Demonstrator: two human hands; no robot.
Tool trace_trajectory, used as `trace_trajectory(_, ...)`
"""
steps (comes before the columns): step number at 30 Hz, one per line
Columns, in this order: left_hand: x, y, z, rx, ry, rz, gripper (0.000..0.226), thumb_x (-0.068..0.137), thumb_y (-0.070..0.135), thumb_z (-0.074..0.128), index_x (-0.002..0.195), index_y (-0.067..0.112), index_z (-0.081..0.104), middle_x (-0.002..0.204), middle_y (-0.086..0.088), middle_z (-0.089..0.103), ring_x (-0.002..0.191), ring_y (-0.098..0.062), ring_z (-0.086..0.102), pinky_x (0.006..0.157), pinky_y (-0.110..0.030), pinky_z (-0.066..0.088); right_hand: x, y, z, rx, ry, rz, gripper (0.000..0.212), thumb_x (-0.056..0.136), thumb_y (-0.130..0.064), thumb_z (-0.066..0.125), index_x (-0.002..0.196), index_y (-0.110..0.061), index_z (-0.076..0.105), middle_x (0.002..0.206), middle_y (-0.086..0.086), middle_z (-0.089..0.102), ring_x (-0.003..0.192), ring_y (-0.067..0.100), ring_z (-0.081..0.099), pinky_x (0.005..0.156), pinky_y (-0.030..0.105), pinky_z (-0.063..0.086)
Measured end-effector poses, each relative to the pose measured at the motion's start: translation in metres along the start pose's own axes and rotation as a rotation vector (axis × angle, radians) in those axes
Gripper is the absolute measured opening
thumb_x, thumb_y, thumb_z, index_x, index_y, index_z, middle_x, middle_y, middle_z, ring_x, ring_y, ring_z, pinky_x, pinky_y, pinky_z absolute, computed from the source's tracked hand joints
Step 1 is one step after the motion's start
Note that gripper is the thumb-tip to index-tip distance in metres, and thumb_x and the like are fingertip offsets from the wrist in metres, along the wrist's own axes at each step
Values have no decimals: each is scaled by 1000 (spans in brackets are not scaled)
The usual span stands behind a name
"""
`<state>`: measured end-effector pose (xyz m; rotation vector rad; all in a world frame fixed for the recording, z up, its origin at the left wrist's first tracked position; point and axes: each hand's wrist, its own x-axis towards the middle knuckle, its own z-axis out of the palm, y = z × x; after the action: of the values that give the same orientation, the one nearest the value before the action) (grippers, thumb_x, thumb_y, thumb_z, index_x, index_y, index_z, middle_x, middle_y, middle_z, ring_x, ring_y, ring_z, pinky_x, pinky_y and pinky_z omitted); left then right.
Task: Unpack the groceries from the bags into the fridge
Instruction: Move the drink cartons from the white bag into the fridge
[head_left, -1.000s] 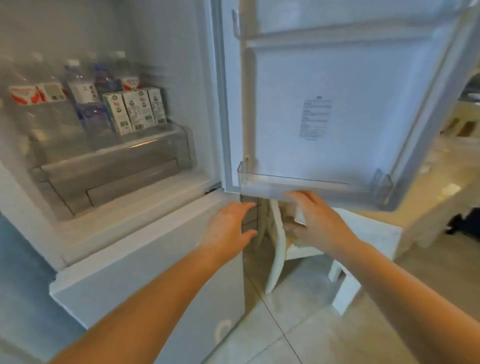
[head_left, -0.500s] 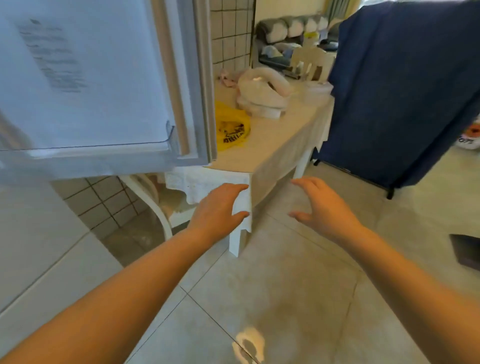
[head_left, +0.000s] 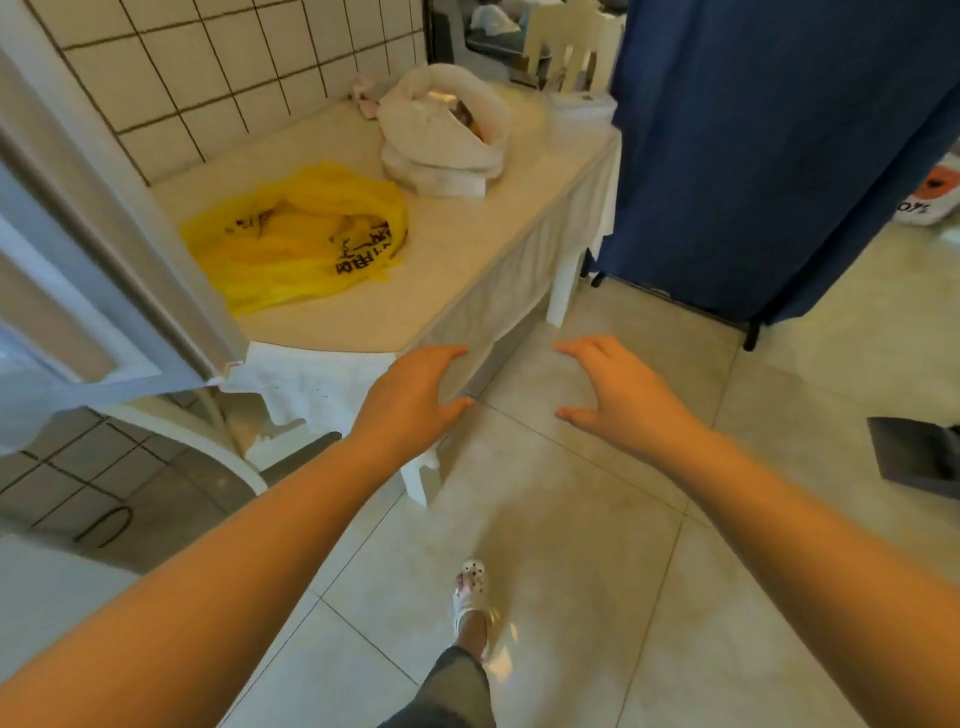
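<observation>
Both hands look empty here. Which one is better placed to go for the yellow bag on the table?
Left, probably. The left hand hangs open over the table corner, on the yellow bag side. The right hand, also open, hangs over bare floor, farther from the bag.

fridge door (head_left: 93, 291) cut off at left edge, white bag (head_left: 441, 130) contents unclear, yellow bag (head_left: 296, 234) print blurred

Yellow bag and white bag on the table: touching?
Apart. The head view shows bare tabletop between the yellow bag and the white bag.
</observation>
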<state>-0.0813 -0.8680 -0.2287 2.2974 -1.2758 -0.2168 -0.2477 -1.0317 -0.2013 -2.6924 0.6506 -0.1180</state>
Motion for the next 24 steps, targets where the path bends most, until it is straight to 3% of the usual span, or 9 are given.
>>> trace_trajectory(3, 57, -7, 6, -26, 37, 3, 58, 85, 30, 66, 137, 22, 42, 136, 0, 48, 125, -17, 44, 98, -28, 36, 45, 25, -4, -15, -18, -5, 70, 84, -34, 67, 143, -26, 30, 144, -2, 32, 128, 17, 39, 100, 32, 41)
trace_trajectory(8, 164, -19, 15, -46, 76, -25, 58, 84, 33, 66, 137, 22, 43, 135, 2, 48, 122, -15, 45, 95, -23, 34, 142, 67, -24, 23, -43, 1, 70, 84, -32, 67, 143, -26, 30, 145, -2, 32, 129, 15, 37, 100, 25, 34)
trace_trajectory(15, 308, -24, 22, -70, 78, -29, 59, 84, 33, 67, 136, 20, 44, 134, 1, 49, 121, -13, 46, 93, -17, 29, 261, 132, -48, 23, -28, 4, 70, 82, -33, 69, 141, -27, 32, 141, 0, 35, 127, 17, 38, 100, 26, 34)
trace_trajectory(19, 379, -24, 32, -75, 99, -64, 58, 83, 33, 67, 136, 22, 44, 134, 2, 49, 121, -13, 47, 98, -24, 34, 332, 173, -60, 56, -35, -44, 69, 82, -30, 70, 141, -24, 34, 142, 1, 35, 128, 16, 37, 98, 17, 26)
trace_trajectory(24, 462, -23, 52, -10, 160, -190, 58, 84, 36, 65, 136, 23, 43, 136, 3, 48, 122, -13, 46, 100, -27, 35, 438, 227, -84, 106, -87, -171, 66, 84, -24, 67, 141, -27, 34, 145, -2, 32, 126, 15, 40, 98, 19, 29)
